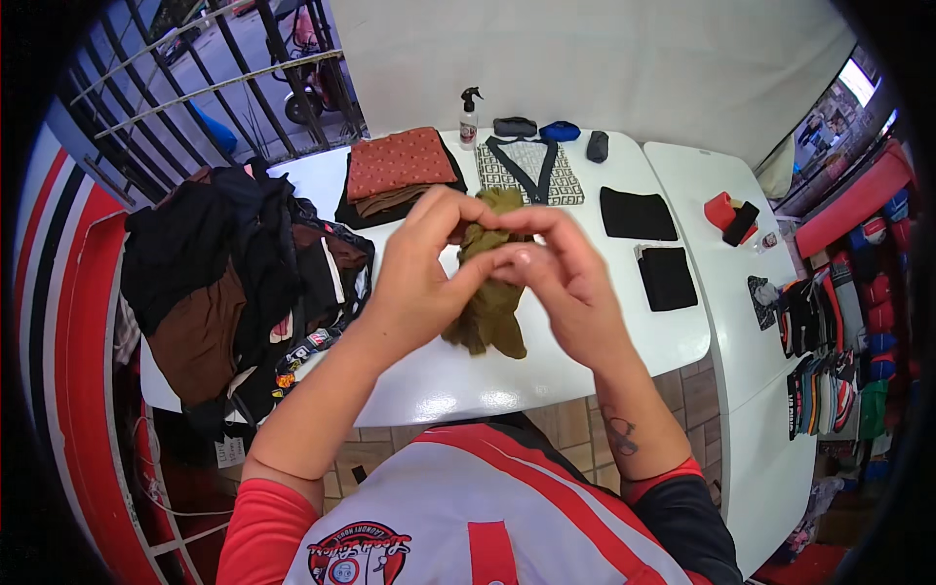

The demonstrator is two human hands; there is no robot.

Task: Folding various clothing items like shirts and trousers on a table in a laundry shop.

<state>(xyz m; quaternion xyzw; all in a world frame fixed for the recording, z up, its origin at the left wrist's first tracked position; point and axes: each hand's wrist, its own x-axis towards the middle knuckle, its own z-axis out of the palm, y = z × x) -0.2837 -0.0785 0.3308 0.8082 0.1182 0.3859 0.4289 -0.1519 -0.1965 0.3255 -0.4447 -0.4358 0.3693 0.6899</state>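
Observation:
Both my hands hold a crumpled olive-green cloth garment point(497, 300) in front of me, over the white table point(439, 387). My left hand point(420, 270) grips it from the left side, and my right hand point(567, 278) pinches it from the right, fingertips and thumbs meeting near its upper part. The garment's lower end hangs loose below my fingers. Just beyond it lies a folded patterned top with a dark V-neck trim point(567, 172). To the upper left sits a stack of folded clothes with a red patterned piece point(398, 164) on top.
A large heap of dark clothes point(219, 278) covers the left side. Rolled cloths point(515, 126), a spray bottle point(468, 121) and folded black garments point(638, 214) lie around. On the second table point(753, 395) at right are red and black pieces point(720, 212) and rows of folded clothes point(823, 307).

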